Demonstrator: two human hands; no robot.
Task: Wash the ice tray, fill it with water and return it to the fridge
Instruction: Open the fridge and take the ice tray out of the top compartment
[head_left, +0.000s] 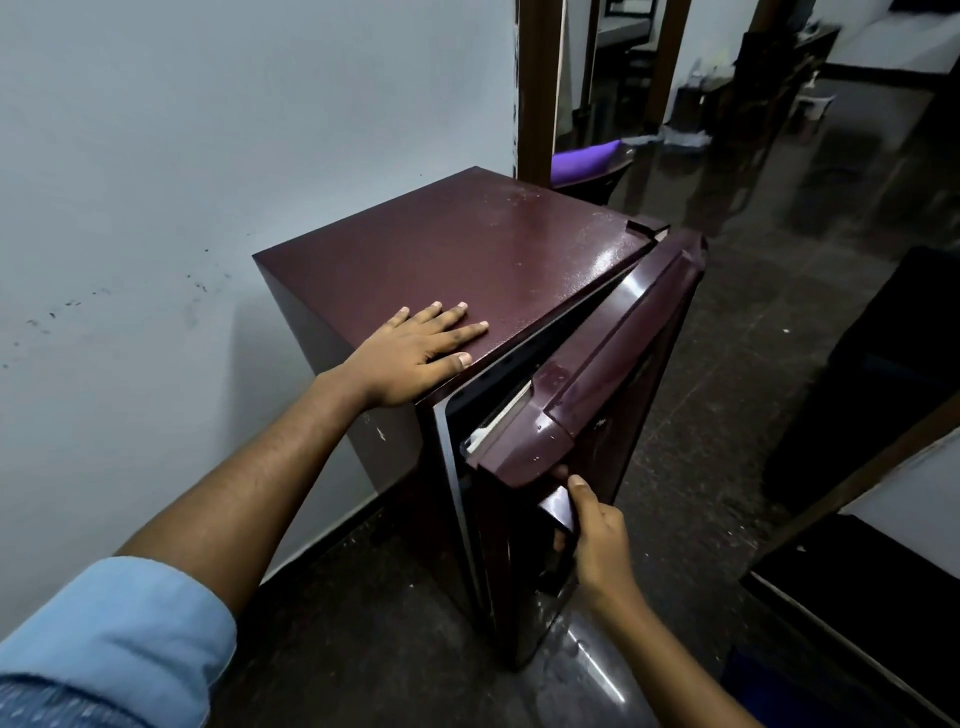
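A small maroon fridge (447, 260) stands against the white wall. Its door (618, 364) hangs ajar by a narrow gap, hinged at the far right corner. My left hand (415, 353) lies flat on the near left part of the fridge top, fingers spread. My right hand (597, 540) is curled around the recessed door handle (558, 512) at the door's near edge. The inside of the fridge is dark and mostly hidden. No ice tray is in view.
The white wall (208, 156) runs along the left. A wooden door frame (537, 88) stands behind the fridge, with a purple item (584, 158) beyond it. Dark glossy floor (779, 208) spreads to the right. A dark piece of furniture (883, 374) stands at right.
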